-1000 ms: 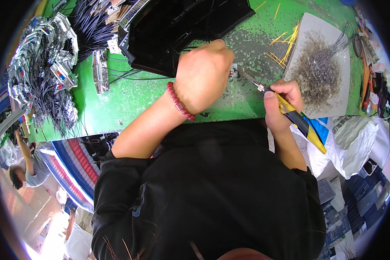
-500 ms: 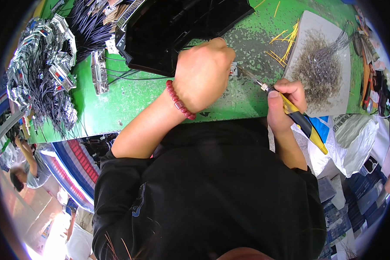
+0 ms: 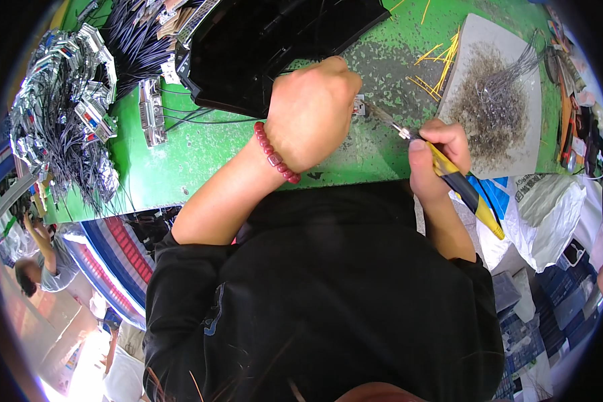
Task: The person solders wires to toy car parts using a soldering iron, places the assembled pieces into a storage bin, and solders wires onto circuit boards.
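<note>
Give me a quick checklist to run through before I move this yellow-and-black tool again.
1. Tool in grip: ok. Your right hand holds the yellow-and-black tool.
2. Tip aimed: ok. The metal tip points toward the small pale part beside your left hand.
3. Tip touching the part: cannot tell. They look very close, but contact isn't clear.
4. Left hand's hold on the part: cannot tell. The back of the hand hides the fingertips.
5. Yellow strips apart from the tip: ok. They lie farther off, beside the grey board.
6. Tip temperature: cannot tell. Nothing visible shows it.
</note>
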A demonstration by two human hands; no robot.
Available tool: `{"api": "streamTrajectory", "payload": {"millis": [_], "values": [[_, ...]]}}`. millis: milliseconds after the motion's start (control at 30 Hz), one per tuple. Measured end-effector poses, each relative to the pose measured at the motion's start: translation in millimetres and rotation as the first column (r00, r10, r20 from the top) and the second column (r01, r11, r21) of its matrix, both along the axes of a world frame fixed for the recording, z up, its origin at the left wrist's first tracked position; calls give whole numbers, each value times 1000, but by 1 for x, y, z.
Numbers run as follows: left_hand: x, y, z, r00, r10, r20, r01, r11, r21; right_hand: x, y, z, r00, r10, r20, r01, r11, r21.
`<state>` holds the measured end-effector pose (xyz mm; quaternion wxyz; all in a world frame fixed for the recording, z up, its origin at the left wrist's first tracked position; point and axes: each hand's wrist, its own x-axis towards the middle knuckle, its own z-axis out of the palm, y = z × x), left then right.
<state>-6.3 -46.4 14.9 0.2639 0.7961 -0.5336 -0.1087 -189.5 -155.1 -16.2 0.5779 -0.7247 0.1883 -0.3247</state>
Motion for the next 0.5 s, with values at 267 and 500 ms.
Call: {"api": "streamTrajectory", "payload": {"millis": [267, 500], "values": [[-1, -1, 0, 1000, 6, -7, -6, 1000, 15, -2, 0, -5, 990, -65, 125, 60, 997, 46], [-1, -3, 2, 999, 14, 45, -14, 1000, 2, -1, -4, -7, 985, -108, 137, 96, 991, 90]]}}
